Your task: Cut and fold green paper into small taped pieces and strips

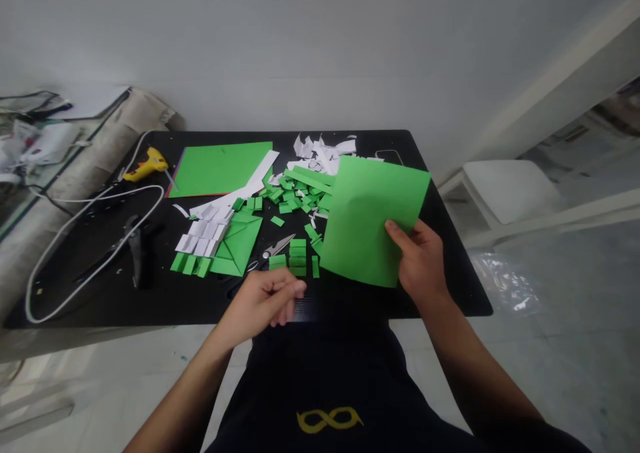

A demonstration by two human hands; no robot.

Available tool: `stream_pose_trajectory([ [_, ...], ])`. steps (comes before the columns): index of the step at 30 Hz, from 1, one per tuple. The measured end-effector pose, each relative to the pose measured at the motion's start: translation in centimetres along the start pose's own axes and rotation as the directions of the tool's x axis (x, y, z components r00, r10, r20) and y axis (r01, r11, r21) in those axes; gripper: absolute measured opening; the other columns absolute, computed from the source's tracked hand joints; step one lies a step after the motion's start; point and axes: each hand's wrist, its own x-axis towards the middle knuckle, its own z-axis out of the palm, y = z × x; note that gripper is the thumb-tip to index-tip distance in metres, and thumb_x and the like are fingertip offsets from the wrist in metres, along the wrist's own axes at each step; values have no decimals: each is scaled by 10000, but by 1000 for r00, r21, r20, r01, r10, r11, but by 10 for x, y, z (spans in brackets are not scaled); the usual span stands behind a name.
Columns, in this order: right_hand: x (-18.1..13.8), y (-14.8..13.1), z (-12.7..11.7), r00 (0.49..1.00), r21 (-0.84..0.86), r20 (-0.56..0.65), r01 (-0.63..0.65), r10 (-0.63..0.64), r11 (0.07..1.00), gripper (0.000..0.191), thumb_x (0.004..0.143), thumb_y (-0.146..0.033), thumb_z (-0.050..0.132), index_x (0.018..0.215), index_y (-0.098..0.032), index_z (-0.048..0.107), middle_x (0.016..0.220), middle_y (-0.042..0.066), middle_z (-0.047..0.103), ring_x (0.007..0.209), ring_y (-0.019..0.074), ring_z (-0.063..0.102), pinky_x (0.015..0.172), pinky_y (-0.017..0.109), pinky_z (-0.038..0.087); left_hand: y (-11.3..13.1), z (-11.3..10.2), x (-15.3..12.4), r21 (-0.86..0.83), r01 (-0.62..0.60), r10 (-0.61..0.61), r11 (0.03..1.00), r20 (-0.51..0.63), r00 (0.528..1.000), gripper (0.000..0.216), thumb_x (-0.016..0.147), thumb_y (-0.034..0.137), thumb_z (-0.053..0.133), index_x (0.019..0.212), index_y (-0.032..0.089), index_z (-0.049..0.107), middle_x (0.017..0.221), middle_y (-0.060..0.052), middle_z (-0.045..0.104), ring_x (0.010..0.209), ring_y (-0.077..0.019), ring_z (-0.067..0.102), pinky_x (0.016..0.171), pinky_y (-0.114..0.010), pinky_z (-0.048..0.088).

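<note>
My right hand [419,259] pinches the lower right corner of a green paper sheet [373,216], holding it tilted above the right side of the black table [150,293]. My left hand [265,299] hovers at the table's front edge with fingers loosely curled, and nothing shows in it. Just beyond it lie scissors [273,251] and small stacked green paper pieces [297,253]. A folded green square [239,243] rests left of the scissors.
Cut green and white scraps [300,189] litter the table's middle. White folded strips [205,233] sit at centre left, a flat green sheet [220,166] behind them. A yellow glue gun [145,165] with a white cable [75,253] lies at left. White chair [505,186] at right.
</note>
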Motion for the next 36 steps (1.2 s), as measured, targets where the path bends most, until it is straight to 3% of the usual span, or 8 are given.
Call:
stream_pose_trajectory([
  [3, 0, -3, -4, 996, 19, 63, -65, 63, 998, 247, 853, -436, 848, 1048, -288, 809, 1108, 58, 835, 1100, 344, 765, 1016, 589, 600, 4, -7, 1, 99, -115, 132, 988, -197, 971, 541, 1029, 541, 609, 625, 196, 711, 529, -40, 687, 521, -154, 637, 567, -266, 537],
  [5, -3, -3, -2, 976, 62, 146, -170, 159, 983, 266, 817, -451, 870, 1027, -299, 810, 1071, 55, 841, 1064, 346, 778, 974, 581, 622, 6, -7, 4, 149, -182, 217, 972, -270, 938, 434, 1012, 516, 653, 752, 202, 803, 765, -77, 797, 794, -214, 747, 808, -325, 591],
  [7, -9, -1, 4, 942, 99, 237, -265, 236, 959, 306, 781, -463, 894, 1028, -302, 811, 1057, 52, 844, 1031, 338, 788, 947, 566, 635, 6, -3, 7, 114, -208, 234, 971, -304, 924, 325, 971, 514, 715, 942, 215, 838, 941, -87, 821, 954, -252, 756, 918, -368, 581],
  [10, -20, 5, 14, 899, 80, 348, -312, 267, 947, 345, 799, -482, 887, 1072, -290, 801, 1073, 56, 843, 1033, 323, 788, 956, 549, 634, 0, 6, 10, -23, -202, 186, 979, -301, 935, 373, 956, 571, 714, 915, 211, 801, 840, -60, 764, 830, -232, 715, 820, -351, 572],
  [14, -34, 9, 26, 892, 29, 355, -311, 281, 950, 368, 807, -468, 896, 1083, -262, 764, 1067, 54, 837, 991, 291, 784, 919, 475, 643, -15, 16, 10, -160, -168, 126, 973, -246, 961, 486, 956, 639, 682, 762, 194, 700, 697, -18, 641, 652, -174, 583, 663, -299, 493],
  [19, -40, 5, 28, 883, -1, 338, -346, 326, 938, 406, 797, -463, 908, 1082, -259, 702, 948, 36, 815, 835, 256, 776, 791, 410, 643, -15, 19, 7, -248, -185, 130, 951, -221, 967, 428, 925, 615, 733, 885, 189, 719, 757, -30, 655, 663, -170, 585, 653, -295, 494],
  [27, -41, 0, 23, 874, -88, 375, -297, 308, 951, 344, 830, -484, 877, 1033, -245, 737, 967, 57, 823, 887, 275, 779, 802, 429, 643, -4, 23, 9, -175, -165, 104, 971, -313, 944, 428, 854, 503, 836, 784, 221, 522, 618, 82, 408, 517, -94, 406, 510, -210, 369],
  [36, -41, 3, 23, 881, -89, 361, -292, 304, 952, 356, 826, -502, 881, 1061, -248, 800, 1056, 80, 841, 975, 299, 789, 873, 459, 643, -2, 23, 10, -163, -180, 122, 970, -312, 942, 483, 849, 516, 835, 724, 216, 478, 641, 69, 407, 566, -100, 400, 552, -219, 376],
])
